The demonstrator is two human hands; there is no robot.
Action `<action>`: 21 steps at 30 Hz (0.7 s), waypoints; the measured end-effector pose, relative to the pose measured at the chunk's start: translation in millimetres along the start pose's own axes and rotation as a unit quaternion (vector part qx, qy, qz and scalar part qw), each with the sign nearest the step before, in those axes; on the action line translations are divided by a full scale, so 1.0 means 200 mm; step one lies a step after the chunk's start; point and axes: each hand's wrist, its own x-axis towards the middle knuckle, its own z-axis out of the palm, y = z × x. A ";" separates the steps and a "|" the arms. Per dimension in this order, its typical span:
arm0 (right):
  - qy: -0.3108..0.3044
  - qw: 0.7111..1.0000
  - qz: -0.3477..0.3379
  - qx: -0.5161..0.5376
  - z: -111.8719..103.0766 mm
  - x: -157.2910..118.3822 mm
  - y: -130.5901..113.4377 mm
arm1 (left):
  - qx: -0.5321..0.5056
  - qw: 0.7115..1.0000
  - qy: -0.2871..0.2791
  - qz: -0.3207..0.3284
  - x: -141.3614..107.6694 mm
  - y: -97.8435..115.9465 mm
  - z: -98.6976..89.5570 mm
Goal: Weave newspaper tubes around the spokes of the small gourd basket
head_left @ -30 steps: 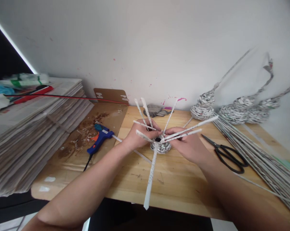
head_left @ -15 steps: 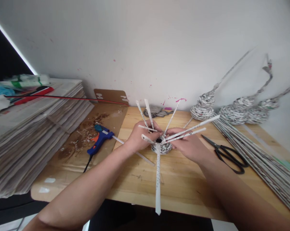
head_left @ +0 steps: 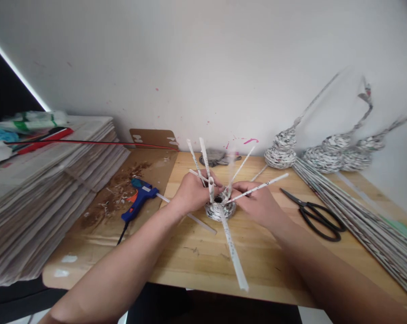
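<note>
A small woven piece of rolled newspaper (head_left: 219, 209) sits on the wooden table (head_left: 203, 256), with several paper spokes fanning up and outward from its top. My left hand (head_left: 192, 192) grips it from the left, fingers among the upright spokes. From the right, my right hand (head_left: 257, 202) holds the piece, pinching at its rim. One long loose paper tube (head_left: 235, 256) runs from the piece toward the table's front edge, slanting right.
A blue glue gun (head_left: 138, 199) lies on a stained brown board at left, beside a tall stack of newspapers (head_left: 44, 180). Black scissors (head_left: 316, 215) lie at right, next to a bundle of paper tubes (head_left: 362, 216). Three finished woven pieces (head_left: 282, 150) stand at the wall.
The long loose tube has swung from pointing front-left to pointing front-right. The spokes have shifted as the piece turned between my hands, which stayed in place.
</note>
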 end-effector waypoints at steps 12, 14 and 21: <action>0.044 0.951 0.029 0.306 0.01 0.07 0.07 | -0.016 0.998 -0.056 -0.001 0.02 -0.01 -0.04; 0.062 0.964 -0.021 0.259 0.01 0.04 0.03 | -0.010 0.998 -0.064 0.002 0.02 -0.02 -0.04; 0.133 0.972 -0.087 0.174 -0.01 0.00 -0.01 | -0.023 0.992 -0.122 0.021 0.02 -0.04 -0.05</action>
